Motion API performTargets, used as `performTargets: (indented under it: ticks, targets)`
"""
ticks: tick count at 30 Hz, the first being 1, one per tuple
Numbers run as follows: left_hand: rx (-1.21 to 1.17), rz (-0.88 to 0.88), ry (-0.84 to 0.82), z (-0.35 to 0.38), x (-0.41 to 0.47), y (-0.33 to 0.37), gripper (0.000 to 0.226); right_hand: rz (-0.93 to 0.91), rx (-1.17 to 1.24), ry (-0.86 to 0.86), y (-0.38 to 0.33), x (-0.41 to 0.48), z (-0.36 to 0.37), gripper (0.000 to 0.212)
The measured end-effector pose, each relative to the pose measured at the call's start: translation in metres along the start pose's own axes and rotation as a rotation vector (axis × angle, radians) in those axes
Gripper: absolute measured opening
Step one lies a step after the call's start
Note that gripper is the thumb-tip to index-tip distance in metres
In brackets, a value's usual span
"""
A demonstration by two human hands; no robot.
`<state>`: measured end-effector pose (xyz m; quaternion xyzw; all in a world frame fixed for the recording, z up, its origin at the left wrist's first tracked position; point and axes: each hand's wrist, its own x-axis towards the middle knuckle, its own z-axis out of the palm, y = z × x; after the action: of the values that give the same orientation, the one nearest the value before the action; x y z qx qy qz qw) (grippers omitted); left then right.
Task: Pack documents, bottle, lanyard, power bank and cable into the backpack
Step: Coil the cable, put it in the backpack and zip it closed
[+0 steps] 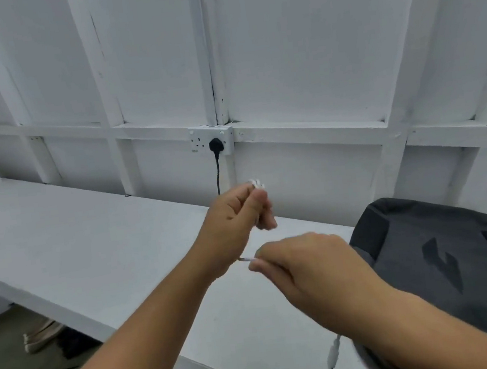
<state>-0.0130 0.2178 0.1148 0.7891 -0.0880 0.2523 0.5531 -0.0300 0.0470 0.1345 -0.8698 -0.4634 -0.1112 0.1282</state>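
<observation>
Nearest: white cable (333,357), plug end dangling, not yet packed. Our right hand (311,271) pinches it in its fingers; our left hand (233,213) clasps the coiled part. Backpack (448,266) lies beside on the surface (89,234). Other items unseen, probably already packed.

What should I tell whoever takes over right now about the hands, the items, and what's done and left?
Left grip: raised, pinching a bunch of the white cable.
Right grip: pinching the same cable lower down; one end dangles under the wrist.
Backpack: lying on the white table, right of the hands.
Documents, bottle, lanyard and power bank: not in view, so packing them can't be confirmed.
Left to do: bundle the cable and put it in the backpack.
</observation>
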Motion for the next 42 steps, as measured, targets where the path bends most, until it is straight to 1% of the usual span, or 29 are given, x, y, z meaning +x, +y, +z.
performTargets:
  ticks: [2,3,5,6,7,8,10,11,14,17,22,28,31,33,35,37,38,40,42]
  targets:
    - [0.014,-0.078,-0.234,-0.003,-0.013,-0.004,0.044,0.015,0.051,0.124,0.017,0.008,-0.014,0.04]
    - [-0.021,-0.133,-0.299,-0.004,-0.02,-0.003,0.049,0.018,0.077,0.188,0.03,0.014,-0.018,0.04]
    - [-0.157,-0.224,-0.336,-0.003,-0.03,-0.003,0.06,0.0,0.07,0.29,0.058,0.028,-0.02,0.047]
    - [-0.242,-0.236,-0.327,-0.002,-0.033,-0.002,0.061,0.001,0.064,0.307,0.069,0.033,-0.015,0.051]
    - [-0.326,-0.233,-0.31,0.001,-0.034,0.0,0.057,0.005,0.085,0.32,0.075,0.035,-0.006,0.054]
    - [-0.394,-0.222,-0.286,0.003,-0.033,0.002,0.052,0.008,0.147,0.336,0.078,0.035,0.008,0.052]
    - [-0.499,-0.2,-0.232,0.007,-0.029,0.012,0.042,0.049,0.371,0.342,0.072,0.029,0.035,0.034]
    - [-0.57,-0.206,-0.197,0.008,-0.027,0.018,0.04,0.09,0.472,0.314,0.067,0.023,0.047,0.027]
    - [-0.824,-0.25,-0.101,0.002,-0.019,0.03,0.041,0.19,0.633,0.17,0.051,0.006,0.072,0.025]
    - [-0.962,-0.248,-0.07,0.005,-0.013,0.034,0.041,0.223,0.667,0.12,0.036,0.0,0.079,0.027]
    - [-1.004,-0.258,-0.04,0.01,-0.006,0.037,0.041,0.237,0.656,0.114,0.022,-0.004,0.063,0.03]
    - [-0.953,-0.243,0.092,0.016,-0.009,0.029,0.041,0.209,0.471,0.038,0.007,-0.013,0.05,0.034]
    - [-0.784,-0.19,0.085,0.02,-0.011,0.03,0.038,0.23,0.412,0.023,0.004,-0.012,0.047,0.038]
    - [-0.647,-0.168,0.071,0.018,-0.012,0.028,0.034,0.209,0.361,0.028,0.003,-0.014,0.044,0.033]
    - [-0.451,-0.118,0.053,0.016,-0.017,0.023,0.037,0.16,0.31,0.055,0.002,-0.017,0.041,0.028]
    - [-0.235,-0.045,0.003,0.017,-0.024,0.019,0.043,0.094,0.236,0.084,0.0,-0.017,0.037,0.029]
    - [-0.174,-0.023,-0.026,0.018,-0.028,0.017,0.045,0.066,0.191,0.098,0.002,-0.017,0.037,0.029]
    - [-0.149,-0.022,-0.052,0.019,-0.033,0.017,0.044,-0.006,0.083,0.185,0.006,-0.016,0.038,0.031]
    - [-0.162,-0.024,-0.038,0.018,-0.036,0.017,0.046,-0.05,-0.02,0.283,0.01,-0.018,0.04,0.033]
